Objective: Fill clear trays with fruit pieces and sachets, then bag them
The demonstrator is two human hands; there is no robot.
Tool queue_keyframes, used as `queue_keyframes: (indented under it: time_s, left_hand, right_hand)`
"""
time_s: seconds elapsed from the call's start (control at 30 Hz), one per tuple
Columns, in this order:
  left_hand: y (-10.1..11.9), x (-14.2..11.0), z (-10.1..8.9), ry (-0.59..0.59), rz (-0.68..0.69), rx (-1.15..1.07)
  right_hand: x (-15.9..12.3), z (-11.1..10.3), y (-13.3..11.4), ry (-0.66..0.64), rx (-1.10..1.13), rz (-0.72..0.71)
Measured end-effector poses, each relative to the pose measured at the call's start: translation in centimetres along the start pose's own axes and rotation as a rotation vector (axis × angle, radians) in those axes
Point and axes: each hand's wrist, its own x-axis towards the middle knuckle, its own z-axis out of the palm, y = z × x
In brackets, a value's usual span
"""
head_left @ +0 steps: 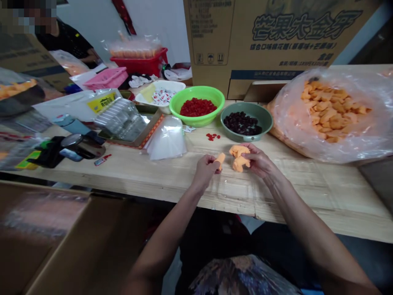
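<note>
Orange pieces (241, 152) are in both hands, just above the wooden table (153, 176), near its front edge. We see the left hand (205, 171) pinching one piece between thumb and fingers, the grip narrow; the right hand (260, 161) is curled round a small clump, the two hands near each other but apart.

As far as we can judge, the handling is partway through. The bag (288, 119) to the right has plenty of loose orange stock. On the far side, orange rows under clear film in the red crate (135, 64) look already packed. The clear sleeves (167, 141) lie flat in a fan, and we see nothing in them. The pieces in hand are unwrapped.

Counting, we get one piece on the left and at least two on the right, though their edges merge. Before us stand two bowls: one green bowl (199, 121) of red bits (198, 107), one grey bowl (245, 138) of dark pieces (241, 123), both too heaped to number. A few more red bits lie loose on the wood, too small to count surely. There is one bag, one red crate, one pink basket (106, 78) and one mug (82, 145). The sleeves overlap, so we cannot count them.
</note>
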Motion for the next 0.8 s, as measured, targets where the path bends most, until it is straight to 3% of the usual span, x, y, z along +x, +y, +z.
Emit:
queue_keyframes:
  time_s: [0.2,0.3,0.53,0.63,0.8]
  left_hand:
    - [2.2,-1.3,-5.4,0.048,0.281,0.33]
    - [2.8,-2.9,-7.9,0.09,0.514,0.594]
    - [0.2,-3.7,-11.2,-0.129,0.884,0.894]
    - [-1.3,-3.4,-11.7,-0.141,0.916,0.897]
    - [-2.6,-4.0,-12.4,-0.175,0.85,0.899]
  right_hand:
    - [0.0,-0.1,1.0,0.046,-0.189,-0.075]
    - [0.0,0.0,1.6,0.051,-0.274,-0.087]
    - [-0.3,0.0,2.0,0.022,-0.38,-0.198]
    - [-0.4,-0.2,1.8,0.023,-0.358,-0.232]
    - [-0.2,-0.7,1.4,0.075,-0.343,-0.252]
